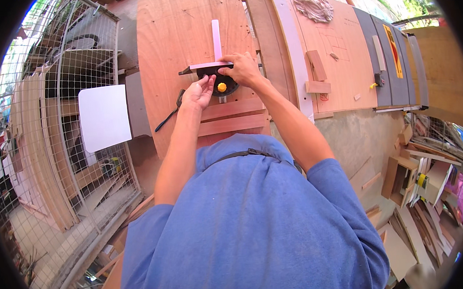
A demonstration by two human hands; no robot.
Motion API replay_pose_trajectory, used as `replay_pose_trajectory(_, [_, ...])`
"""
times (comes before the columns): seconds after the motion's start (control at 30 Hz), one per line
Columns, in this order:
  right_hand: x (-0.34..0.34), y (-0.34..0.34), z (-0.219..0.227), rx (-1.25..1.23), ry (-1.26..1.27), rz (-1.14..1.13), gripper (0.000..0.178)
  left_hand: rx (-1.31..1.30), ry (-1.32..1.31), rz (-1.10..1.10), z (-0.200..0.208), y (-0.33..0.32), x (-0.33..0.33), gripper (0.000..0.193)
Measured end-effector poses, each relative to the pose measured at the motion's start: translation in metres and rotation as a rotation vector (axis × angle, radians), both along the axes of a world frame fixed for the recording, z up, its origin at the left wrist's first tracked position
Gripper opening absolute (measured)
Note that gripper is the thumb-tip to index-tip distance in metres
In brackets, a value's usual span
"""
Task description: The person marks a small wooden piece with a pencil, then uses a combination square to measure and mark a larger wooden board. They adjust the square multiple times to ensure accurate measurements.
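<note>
A miter gauge with a round black head and a yellow knob [221,87] lies on the wooden tabletop [168,30] in front of me. Its pale bar [216,38] points away from me, and a dark fence crosses the head. My right hand [244,70] wraps over the right side of the head and fence, thumb on the black part. At the head's left edge, my left hand [199,93] is palm up with thumb and fingertips pinched together; whatever lies between them is too small to make out. Beside my left wrist lies a black strap or cord [168,114].
Two reddish wood strips [232,109] lie between the gauge and my body. To the right are a second work surface with wood blocks [316,69], a crumpled cloth [313,6] and a grey machine top [384,58]. A wire mesh fence [95,198] stands left, with a white sheet [104,118].
</note>
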State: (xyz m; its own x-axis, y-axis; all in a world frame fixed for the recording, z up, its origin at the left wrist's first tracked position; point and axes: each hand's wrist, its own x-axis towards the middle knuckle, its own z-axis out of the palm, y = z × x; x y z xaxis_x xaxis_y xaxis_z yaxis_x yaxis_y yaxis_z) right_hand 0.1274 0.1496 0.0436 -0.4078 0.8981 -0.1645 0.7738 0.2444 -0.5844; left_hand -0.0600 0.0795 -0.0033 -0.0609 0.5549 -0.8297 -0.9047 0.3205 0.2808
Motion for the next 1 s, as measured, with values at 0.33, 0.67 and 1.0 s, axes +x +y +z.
replay_pose_trajectory(0.33, [0.002,0.0,-0.005,0.005,0.025,-0.014,0.042,0.069,1.225,-0.257,0.047,-0.013,0.055,0.012])
replay_pose_trajectory(0.67, [0.004,-0.001,0.002,-0.009,0.014,-0.003,0.042,0.274,2.053,-0.545,0.016,-0.02,0.036,0.008])
replay_pose_trajectory(1.0, [0.0,-0.002,0.003,0.031,-0.027,0.018,0.042,0.077,1.566,-0.669,0.026,-0.023,0.028,0.016])
